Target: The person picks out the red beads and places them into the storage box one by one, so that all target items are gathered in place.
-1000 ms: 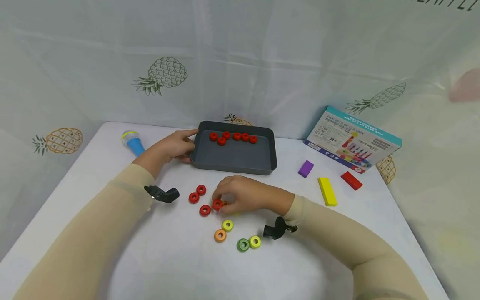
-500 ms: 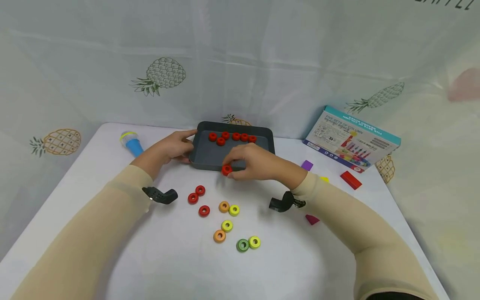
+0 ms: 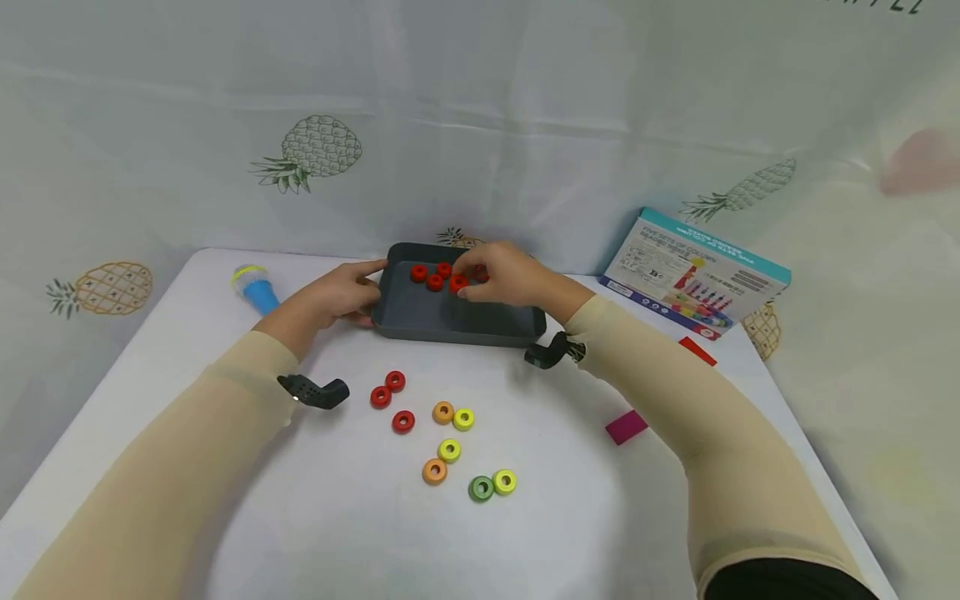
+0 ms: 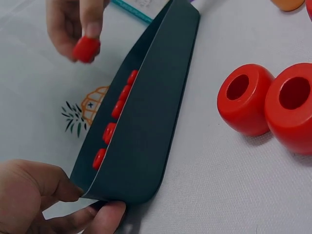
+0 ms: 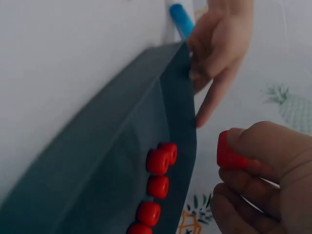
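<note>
A dark grey tray stands at the back of the table with several red ring beads along its far side. My left hand rests against the tray's left end; in the left wrist view its fingers touch the wall and rim at the corner. Between thumb and fingertips, my right hand pinches another red ring bead. That bead is above the tray's far side, and this hand hides part of the row in the head view.
Loose red rings, orange rings, yellow rings and a green ring lie in front of the tray. A blue toy microphone is at left. A printed box, a magenta block and a red block are at right.
My right hand has carried the red ring bead from the table, past the tray's front edge, to its far side. The left hand has stayed at the tray's left end.
</note>
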`<state>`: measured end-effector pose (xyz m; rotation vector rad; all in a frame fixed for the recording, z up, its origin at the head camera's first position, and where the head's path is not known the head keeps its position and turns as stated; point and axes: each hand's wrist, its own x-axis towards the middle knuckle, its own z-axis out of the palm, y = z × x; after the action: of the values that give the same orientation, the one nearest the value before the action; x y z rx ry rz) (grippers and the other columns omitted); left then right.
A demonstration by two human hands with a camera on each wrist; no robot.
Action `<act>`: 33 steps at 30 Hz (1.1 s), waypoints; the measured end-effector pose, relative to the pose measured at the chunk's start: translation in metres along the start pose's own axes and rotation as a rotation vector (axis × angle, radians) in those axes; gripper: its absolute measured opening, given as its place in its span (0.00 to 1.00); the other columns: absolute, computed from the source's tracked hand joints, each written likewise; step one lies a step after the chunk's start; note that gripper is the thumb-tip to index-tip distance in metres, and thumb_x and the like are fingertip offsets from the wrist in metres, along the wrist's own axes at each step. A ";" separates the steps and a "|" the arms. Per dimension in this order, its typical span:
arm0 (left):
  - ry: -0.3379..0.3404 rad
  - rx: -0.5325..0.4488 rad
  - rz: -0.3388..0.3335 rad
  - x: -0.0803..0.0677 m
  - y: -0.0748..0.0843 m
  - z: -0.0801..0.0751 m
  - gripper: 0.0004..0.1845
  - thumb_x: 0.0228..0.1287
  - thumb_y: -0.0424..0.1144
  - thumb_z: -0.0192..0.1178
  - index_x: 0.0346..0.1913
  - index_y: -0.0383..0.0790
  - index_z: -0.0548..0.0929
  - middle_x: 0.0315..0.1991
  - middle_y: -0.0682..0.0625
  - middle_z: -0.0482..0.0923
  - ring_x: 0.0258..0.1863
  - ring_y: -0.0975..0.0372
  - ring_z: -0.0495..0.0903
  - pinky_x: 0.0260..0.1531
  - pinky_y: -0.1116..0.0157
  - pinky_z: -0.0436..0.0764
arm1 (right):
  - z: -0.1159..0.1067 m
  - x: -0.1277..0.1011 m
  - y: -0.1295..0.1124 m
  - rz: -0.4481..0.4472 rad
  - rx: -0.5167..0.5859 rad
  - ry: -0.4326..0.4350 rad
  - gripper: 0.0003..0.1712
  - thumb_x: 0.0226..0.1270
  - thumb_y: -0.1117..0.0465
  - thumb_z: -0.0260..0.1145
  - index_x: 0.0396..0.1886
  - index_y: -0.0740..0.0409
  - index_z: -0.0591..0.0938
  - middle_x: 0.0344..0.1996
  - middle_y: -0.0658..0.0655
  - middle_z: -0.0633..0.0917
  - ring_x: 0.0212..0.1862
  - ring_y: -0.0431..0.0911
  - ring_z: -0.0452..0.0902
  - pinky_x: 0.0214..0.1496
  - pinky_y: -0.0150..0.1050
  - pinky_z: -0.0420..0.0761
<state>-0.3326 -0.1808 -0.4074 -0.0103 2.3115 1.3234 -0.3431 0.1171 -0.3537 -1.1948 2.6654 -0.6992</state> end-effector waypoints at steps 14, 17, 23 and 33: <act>-0.009 0.014 -0.002 0.002 0.002 -0.002 0.40 0.72 0.35 0.50 0.82 0.59 0.49 0.70 0.37 0.66 0.50 0.49 0.77 0.38 0.62 0.87 | -0.002 0.038 0.029 0.040 -0.086 -0.087 0.18 0.65 0.57 0.72 0.52 0.59 0.86 0.44 0.54 0.87 0.43 0.46 0.81 0.49 0.40 0.82; -0.012 0.010 -0.002 0.002 0.002 -0.002 0.40 0.72 0.34 0.49 0.82 0.58 0.49 0.70 0.37 0.66 0.50 0.49 0.77 0.38 0.62 0.87 | -0.002 0.044 0.032 0.072 -0.090 -0.118 0.19 0.65 0.56 0.72 0.53 0.59 0.86 0.46 0.55 0.87 0.46 0.46 0.81 0.51 0.41 0.82; -0.007 0.009 -0.004 0.001 0.001 -0.001 0.40 0.72 0.35 0.50 0.82 0.58 0.49 0.70 0.37 0.66 0.49 0.49 0.77 0.37 0.62 0.87 | 0.001 0.055 0.038 0.111 -0.116 -0.168 0.20 0.66 0.57 0.71 0.54 0.60 0.85 0.49 0.56 0.86 0.50 0.47 0.81 0.55 0.42 0.81; -0.009 0.006 -0.020 0.003 -0.002 -0.004 0.40 0.72 0.35 0.50 0.82 0.59 0.49 0.70 0.38 0.66 0.49 0.50 0.77 0.37 0.63 0.87 | 0.015 0.065 0.043 0.073 -0.239 -0.205 0.19 0.64 0.54 0.72 0.51 0.58 0.87 0.47 0.55 0.84 0.48 0.49 0.77 0.52 0.43 0.80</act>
<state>-0.3364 -0.1840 -0.4086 -0.0258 2.3020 1.3047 -0.4114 0.0886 -0.3827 -1.1442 2.6565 -0.2362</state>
